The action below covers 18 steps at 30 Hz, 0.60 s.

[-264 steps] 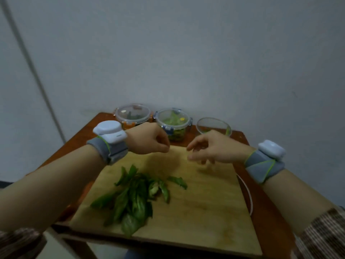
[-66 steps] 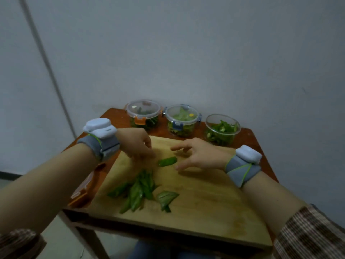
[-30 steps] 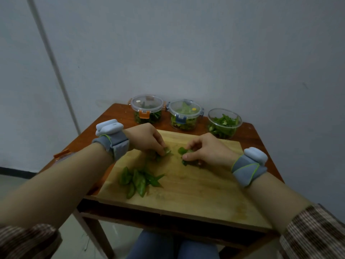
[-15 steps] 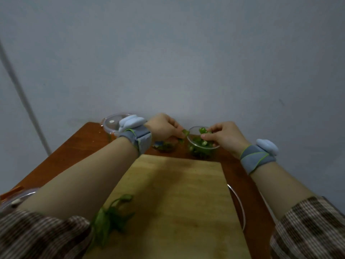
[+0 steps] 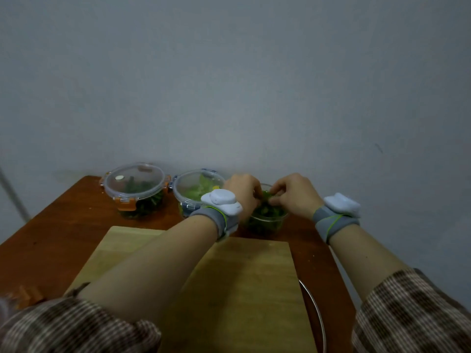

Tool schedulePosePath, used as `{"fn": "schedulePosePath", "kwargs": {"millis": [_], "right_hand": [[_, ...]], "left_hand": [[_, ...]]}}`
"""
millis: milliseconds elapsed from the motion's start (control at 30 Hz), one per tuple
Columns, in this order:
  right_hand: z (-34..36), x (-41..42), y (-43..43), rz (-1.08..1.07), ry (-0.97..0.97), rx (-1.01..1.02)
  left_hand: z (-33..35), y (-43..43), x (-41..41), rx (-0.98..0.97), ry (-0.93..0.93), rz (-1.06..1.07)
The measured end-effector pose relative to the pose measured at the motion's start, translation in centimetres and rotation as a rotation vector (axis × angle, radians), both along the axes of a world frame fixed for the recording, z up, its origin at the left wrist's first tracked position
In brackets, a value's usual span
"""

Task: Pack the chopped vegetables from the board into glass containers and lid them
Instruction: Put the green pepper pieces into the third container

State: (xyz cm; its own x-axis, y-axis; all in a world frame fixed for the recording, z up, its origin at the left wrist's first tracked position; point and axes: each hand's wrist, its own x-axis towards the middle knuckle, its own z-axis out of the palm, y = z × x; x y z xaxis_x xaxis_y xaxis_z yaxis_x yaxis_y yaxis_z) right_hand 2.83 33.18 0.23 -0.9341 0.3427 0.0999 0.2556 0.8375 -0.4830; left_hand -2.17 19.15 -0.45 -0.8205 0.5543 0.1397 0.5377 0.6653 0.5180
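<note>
Dropped lower since half a second ago onto chopped greens (image 5: 266,211) in open glass container (image 5: 270,225) beneath fingertips, right hand (image 5: 295,194) pinching them, left hand (image 5: 242,192) curled, grip unclear; board (image 5: 242,289) short of fingers, lidded containers (image 5: 135,186) left; probably depositing, lidding pending.

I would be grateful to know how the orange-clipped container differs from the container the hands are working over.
The orange-clipped container wears a clear lid; the open container has none. The orange-clipped container stands alone at the left end of the row; the open container, at the right end, has the left hand and right hand over it, fingers curled into its greens. Both are round glass and hold green vegetables.
</note>
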Motion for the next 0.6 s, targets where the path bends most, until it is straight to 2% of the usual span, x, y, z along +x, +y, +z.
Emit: {"fn": "schedulePosePath", "kwargs": {"millis": [167, 333, 600], "right_hand": [[0.0, -0.2, -0.1, 0.043, -0.05, 0.124], [0.1, 0.3, -0.3, 0.07, -0.095, 0.159], [1.3, 2.2, -1.3, 0.037, 0.054, 0.008]], "left_hand": [[0.1, 0.0, -0.3, -0.102, 0.038, -0.009], [0.2, -0.2, -0.2, -0.173, 0.037, -0.053], [1.9, -2.0, 0.9, -0.141, -0.009, -0.099]]}}
